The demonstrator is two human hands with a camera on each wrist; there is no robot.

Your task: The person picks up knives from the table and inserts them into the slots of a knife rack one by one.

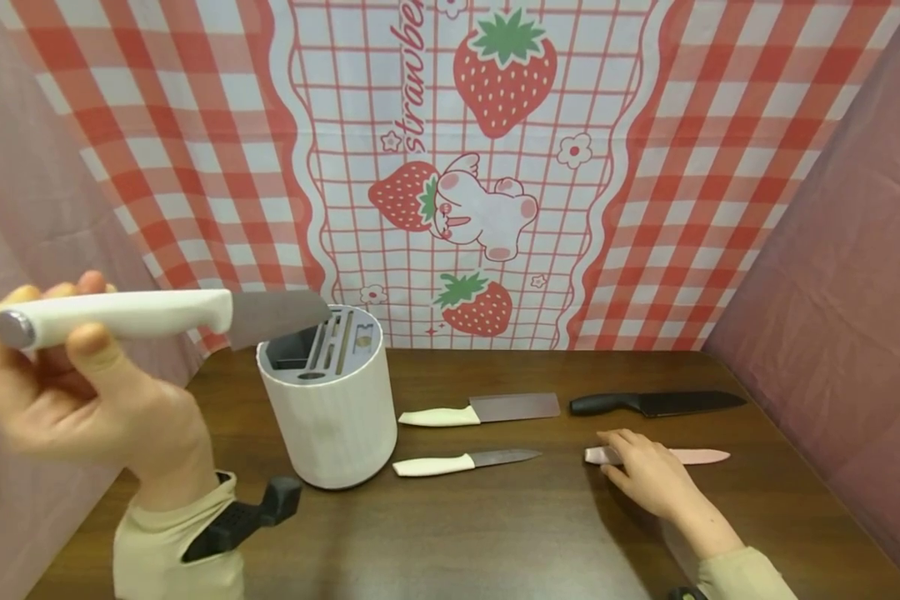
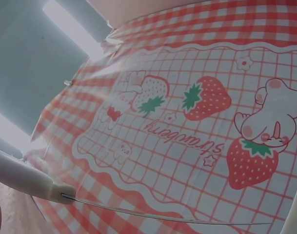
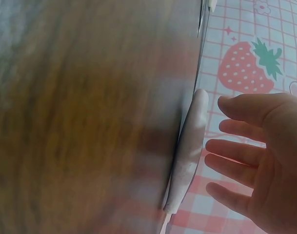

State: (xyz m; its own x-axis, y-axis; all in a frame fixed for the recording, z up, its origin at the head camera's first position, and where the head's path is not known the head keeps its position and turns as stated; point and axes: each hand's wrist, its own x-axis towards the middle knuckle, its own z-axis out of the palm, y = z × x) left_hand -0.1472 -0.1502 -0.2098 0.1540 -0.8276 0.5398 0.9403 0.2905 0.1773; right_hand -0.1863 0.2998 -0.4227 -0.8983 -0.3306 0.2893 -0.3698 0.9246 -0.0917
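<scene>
Your left hand (image 1: 82,392) curls its fingers and thumb round the white handle of a big knife (image 1: 157,315), held level in the air with the blade tip just over the slotted top of the white knife block (image 1: 330,400). Right of the block, three knives lie flat on the worktop (image 1: 495,525): a cleaver (image 1: 487,409), a small white knife (image 1: 461,461) and, farther off, a black knife (image 1: 656,403). Farthest right of the block, your right hand (image 1: 648,475) rests with relaxed, spread fingers over the handle of a pink knife (image 1: 693,456).
</scene>
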